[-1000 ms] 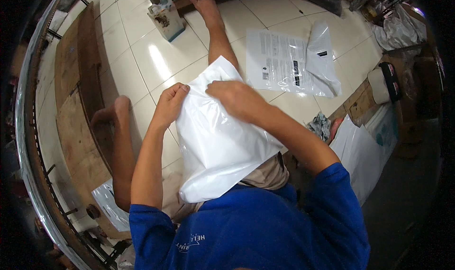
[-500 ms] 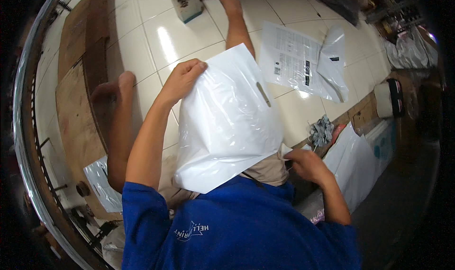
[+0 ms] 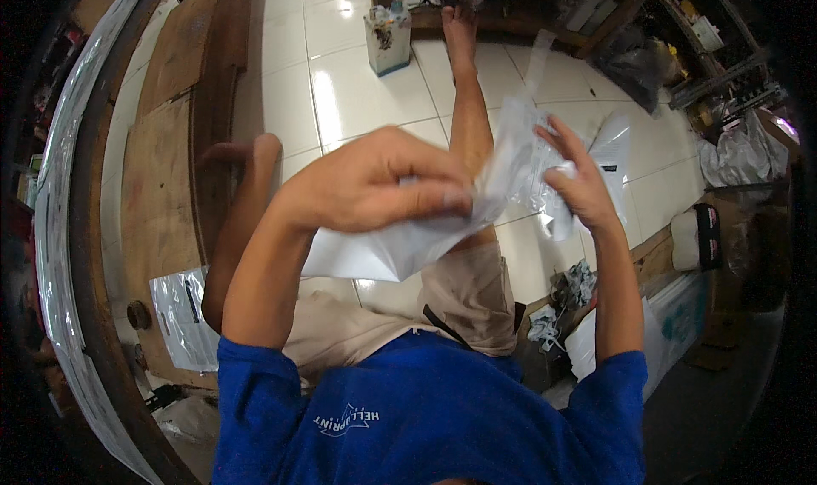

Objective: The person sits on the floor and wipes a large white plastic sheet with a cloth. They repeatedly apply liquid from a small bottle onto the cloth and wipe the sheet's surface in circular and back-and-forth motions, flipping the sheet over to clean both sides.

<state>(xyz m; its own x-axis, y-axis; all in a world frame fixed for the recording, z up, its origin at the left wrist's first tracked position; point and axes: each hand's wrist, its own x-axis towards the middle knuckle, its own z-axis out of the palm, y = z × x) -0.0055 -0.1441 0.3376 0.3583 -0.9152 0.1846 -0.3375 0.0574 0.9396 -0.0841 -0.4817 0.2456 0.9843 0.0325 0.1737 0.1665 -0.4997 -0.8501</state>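
My left hand (image 3: pixel 383 185) is in front of me, its fingers closed on a white plastic bag (image 3: pixel 370 253). Part of the bag hangs below that hand, over my lap. Farther right, a blurred, see-through stretch of plastic (image 3: pixel 511 140) runs up between my two hands. My right hand (image 3: pixel 577 179) is beside it, thumb and fingers apart; whether it touches the plastic is hard to make out. Behind the right hand, a clear plastic sleeve with dark print (image 3: pixel 611 149) lies on the floor, partly covered.
A stained pale container (image 3: pixel 388 41) stands on the tiles ahead. Wooden boards (image 3: pixel 162 170) run along my left, with a plastic packet (image 3: pixel 183 319) on them. Crumpled grey scraps (image 3: pixel 574 285) and white sheets (image 3: pixel 651 336) lie right. A white-and-black box (image 3: pixel 696 238) sits farther right.
The white bag has gone from spread flat over my lap to bunched and lifted, smeared by motion. My right hand has moved from beside my hip up and forward; my left hand has come rightward.
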